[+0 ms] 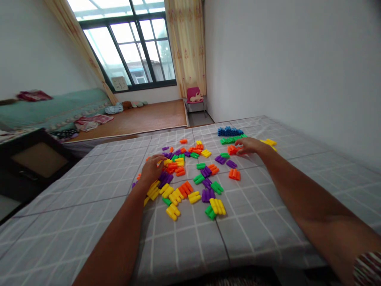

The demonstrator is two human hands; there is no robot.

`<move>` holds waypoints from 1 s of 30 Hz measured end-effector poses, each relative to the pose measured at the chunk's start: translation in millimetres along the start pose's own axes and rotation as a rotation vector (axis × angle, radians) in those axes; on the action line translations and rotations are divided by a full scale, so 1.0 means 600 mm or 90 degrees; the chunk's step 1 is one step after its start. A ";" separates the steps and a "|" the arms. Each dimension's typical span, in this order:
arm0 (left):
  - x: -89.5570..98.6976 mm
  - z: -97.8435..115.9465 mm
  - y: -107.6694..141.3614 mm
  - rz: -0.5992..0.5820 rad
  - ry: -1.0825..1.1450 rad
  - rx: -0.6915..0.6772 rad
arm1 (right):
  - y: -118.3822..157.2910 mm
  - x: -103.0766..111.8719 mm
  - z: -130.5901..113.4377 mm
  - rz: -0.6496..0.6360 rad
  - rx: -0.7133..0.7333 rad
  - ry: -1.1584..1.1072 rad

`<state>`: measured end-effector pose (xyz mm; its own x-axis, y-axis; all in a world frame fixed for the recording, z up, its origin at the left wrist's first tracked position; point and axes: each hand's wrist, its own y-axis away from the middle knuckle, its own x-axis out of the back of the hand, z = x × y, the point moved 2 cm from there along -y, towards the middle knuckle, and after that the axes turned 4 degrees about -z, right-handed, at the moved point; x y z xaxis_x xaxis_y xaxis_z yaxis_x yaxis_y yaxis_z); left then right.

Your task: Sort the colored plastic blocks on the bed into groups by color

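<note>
Bullet-shaped plastic building blocks in yellow, orange, green and purple lie scattered over a grey checked cloth (190,234). My left hand (152,169) rests over the left side of the pile, its fingers stretched toward a yellow block (168,162); the thumb side is partly hidden. Beside it are orange blocks (172,167) and a purple block (165,178). Farther right, my right hand (247,146) has its fingertips closed on an orange block (233,149) at the cloth. Just behind that lies a row of green blocks (232,140), with a blue row (230,131) beyond.
Yellow blocks (269,143) lie beyond my right forearm. A white wall (297,67) runs along the right. Past the table are a mat-covered bed (154,115), a pink chair (194,94) and a window. A dark cabinet (32,171) stands at the left.
</note>
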<state>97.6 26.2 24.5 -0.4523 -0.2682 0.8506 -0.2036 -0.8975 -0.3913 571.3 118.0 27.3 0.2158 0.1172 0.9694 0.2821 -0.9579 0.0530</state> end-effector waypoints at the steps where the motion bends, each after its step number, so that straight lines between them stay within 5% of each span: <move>1: 0.002 -0.001 0.000 -0.003 -0.001 0.003 | -0.002 -0.003 0.001 -0.014 -0.014 0.026; 5: 0.007 -0.011 0.000 0.009 -0.003 0.026 | -0.001 -0.002 0.007 -0.054 -0.062 0.103; 9: -0.001 -0.021 0.003 -0.001 0.009 0.041 | 0.011 0.022 -0.028 0.037 -0.042 0.142; 14: -0.023 -0.017 0.009 -0.077 -0.001 0.021 | -0.002 -0.007 -0.197 0.074 0.209 0.089; 19: -0.023 -0.013 0.017 -0.088 -0.013 0.050 | -0.053 -0.061 -0.321 0.058 0.201 0.092; 27: -0.024 -0.010 0.017 -0.103 -0.028 0.069 | -0.079 -0.054 -0.292 -0.042 0.160 -0.166; 30: -0.025 -0.008 0.015 -0.109 -0.043 0.078 | -0.067 -0.047 -0.274 -0.043 0.135 -0.093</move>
<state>98.2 23.9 6.5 -0.3607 -0.1279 0.9239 -0.1638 -0.9665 -0.1978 400.0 110.1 37.0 0.3187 0.2307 0.9194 0.4874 -0.8718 0.0498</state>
